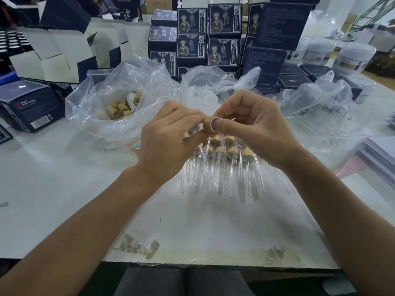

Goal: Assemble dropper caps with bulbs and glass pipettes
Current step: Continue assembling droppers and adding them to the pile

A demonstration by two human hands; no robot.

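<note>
Both hands are up over the pile of finished droppers (222, 154), which lies on the white surface (64, 189) with the glass pipettes fanned toward the person. The left hand (168, 142) has its grip pinched on a bamboo-look cap (208, 124), fingers curled round its far side. The right hand (254, 124) has its grip curled too, thumb pressed against the cap's white-rimmed open end, so both are clamped on the same cap. Just left of the pile sits a clear plastic bag of loose caps (121, 110). Right of the pile there's another clear bag with bare pipettes (316, 122). Behind the pile, dark blue product boxes (224, 35) are stacked up.
</note>
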